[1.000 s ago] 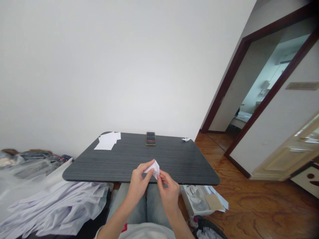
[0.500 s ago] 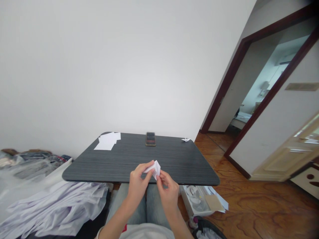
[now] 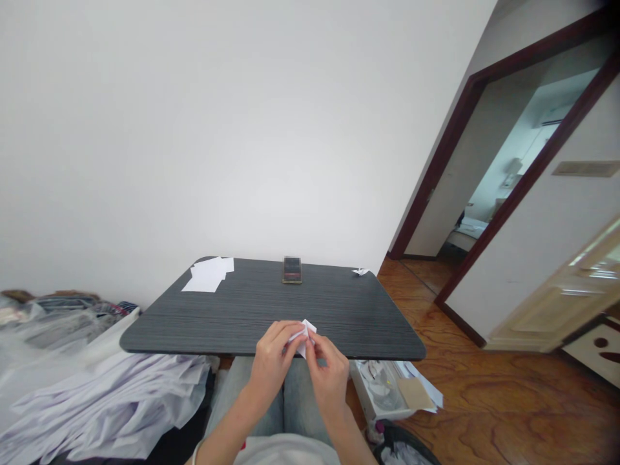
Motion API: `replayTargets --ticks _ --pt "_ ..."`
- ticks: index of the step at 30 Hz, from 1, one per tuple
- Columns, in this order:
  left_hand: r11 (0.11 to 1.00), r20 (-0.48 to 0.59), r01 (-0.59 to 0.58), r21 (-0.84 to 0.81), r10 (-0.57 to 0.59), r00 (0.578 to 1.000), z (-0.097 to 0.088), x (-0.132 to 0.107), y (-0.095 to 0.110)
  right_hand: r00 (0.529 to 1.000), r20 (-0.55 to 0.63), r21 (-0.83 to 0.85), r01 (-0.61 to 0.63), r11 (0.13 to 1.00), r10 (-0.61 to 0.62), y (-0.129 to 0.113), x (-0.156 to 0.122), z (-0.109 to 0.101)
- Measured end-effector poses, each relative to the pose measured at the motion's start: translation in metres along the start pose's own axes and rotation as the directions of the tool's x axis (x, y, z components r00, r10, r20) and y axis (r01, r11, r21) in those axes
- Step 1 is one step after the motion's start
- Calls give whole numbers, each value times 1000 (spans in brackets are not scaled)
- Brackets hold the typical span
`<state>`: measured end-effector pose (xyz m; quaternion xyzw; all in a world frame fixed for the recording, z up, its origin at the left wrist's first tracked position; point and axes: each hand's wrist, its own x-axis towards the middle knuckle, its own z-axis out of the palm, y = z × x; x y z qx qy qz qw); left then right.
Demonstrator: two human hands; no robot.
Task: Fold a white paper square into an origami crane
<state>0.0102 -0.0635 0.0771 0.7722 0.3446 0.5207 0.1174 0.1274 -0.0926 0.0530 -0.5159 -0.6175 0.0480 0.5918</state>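
A small piece of folded white paper (image 3: 308, 326) is held between both hands, just above the near edge of the dark table (image 3: 252, 310). My left hand (image 3: 274, 352) pinches it from the left with thumb and fingers. From the right, my right hand (image 3: 328, 363) grips its lower right side between thumb and fingertips. The fingers cover much of the paper, so its full shape is hidden.
White paper sheets (image 3: 206, 276) lie at the table's back left. A phone (image 3: 292, 270) leans upright at the back middle. A small folded paper piece (image 3: 360, 272) sits back right. An open box (image 3: 382, 391) stands on the floor; white cloth (image 3: 116, 400) is heaped left.
Both hands have drawn closer together around the folded paper. The paper has turned and sits slightly lower, with more of it covered by my fingers.
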Motion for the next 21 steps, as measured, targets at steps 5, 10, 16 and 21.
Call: replayTargets --ticks 5,10,16,21 --pt "999 41 -21 -37 23 999 1 0 4 1000 -20 7 8 1000 -8 2 2 -2" --pt "998 70 -32 -46 35 997 3 -2 2 998 -28 -26 64 998 -64 8 0 -2" --pt "997 123 -66 -32 69 990 0 -2 -3 999 -16 -16 41 999 -41 4 3 -6" --pt "990 203 -139 -21 141 969 -8 1 2 999 28 18 -38 999 37 -5 6 -10"
